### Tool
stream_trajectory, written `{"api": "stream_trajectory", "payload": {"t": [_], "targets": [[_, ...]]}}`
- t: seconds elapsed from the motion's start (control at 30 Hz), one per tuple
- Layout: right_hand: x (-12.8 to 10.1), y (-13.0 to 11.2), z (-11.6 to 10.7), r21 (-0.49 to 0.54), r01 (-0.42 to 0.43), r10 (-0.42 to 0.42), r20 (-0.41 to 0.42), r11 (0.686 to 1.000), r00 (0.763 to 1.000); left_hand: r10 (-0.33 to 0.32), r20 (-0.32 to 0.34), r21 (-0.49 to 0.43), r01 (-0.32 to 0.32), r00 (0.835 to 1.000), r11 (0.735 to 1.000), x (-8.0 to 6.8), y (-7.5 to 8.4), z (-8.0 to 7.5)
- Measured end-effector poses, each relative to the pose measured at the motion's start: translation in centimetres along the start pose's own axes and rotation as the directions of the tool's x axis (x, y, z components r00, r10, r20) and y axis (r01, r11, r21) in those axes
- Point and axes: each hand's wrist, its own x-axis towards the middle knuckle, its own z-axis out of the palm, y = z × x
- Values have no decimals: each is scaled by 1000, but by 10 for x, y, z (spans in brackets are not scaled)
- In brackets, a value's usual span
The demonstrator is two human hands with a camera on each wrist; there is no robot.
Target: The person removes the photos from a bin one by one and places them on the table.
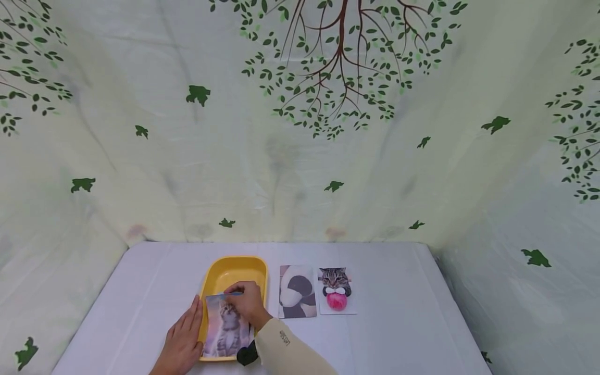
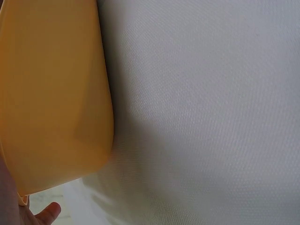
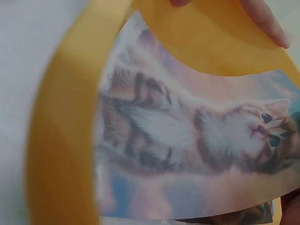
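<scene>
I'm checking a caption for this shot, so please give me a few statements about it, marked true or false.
1. The right hand pinches the top edge of the kitten card. True.
2. The left hand is well clear of the yellow tray. False: it touches the tray's left side.
3. The pink-ball cat card lies right of the grey-and-white card. True.
4. The pink-ball cat card lies inside the tray. False: it lies on the white table.

pale beige sleeve (image 1: pixel 289 352) on the right arm, small dark lettering (image 1: pixel 284 338) near its cuff (image 1: pixel 264 330)
</scene>
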Motion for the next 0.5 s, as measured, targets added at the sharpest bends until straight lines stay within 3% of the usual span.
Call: {"api": "stream_trajectory", "payload": {"t": [0.3, 0.5], "targets": [[-1, -4, -3, -21, -10, 11, 3, 1000, 1000, -4, 12, 0, 4, 1000, 1000, 2, 0, 1], [2, -8, -10, -20, 50, -51, -48, 999, 998, 19, -21, 10, -19, 1000, 1000, 1, -1, 2]]}}
